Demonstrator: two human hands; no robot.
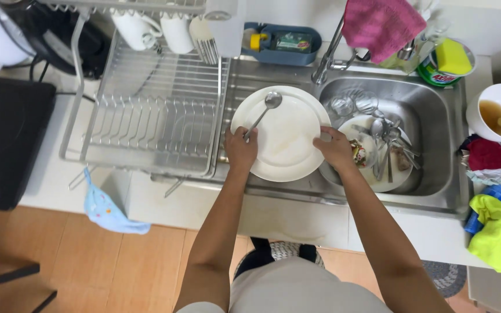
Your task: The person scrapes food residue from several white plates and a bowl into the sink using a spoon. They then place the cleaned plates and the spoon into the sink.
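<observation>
Round white plate (288, 136) held level beside the sink, a long metal spoon (262, 113) across its left half.

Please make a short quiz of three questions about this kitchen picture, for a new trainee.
1. True or false: the white plate is held by both hands.
2. Which hand holds the spoon? A) left hand B) right hand
3. Fill in: the pink cloth hangs over the ____.

Key:
1. True.
2. A; its grip presses the handle against the plate rim.
3. Faucet, above the sink.
</observation>
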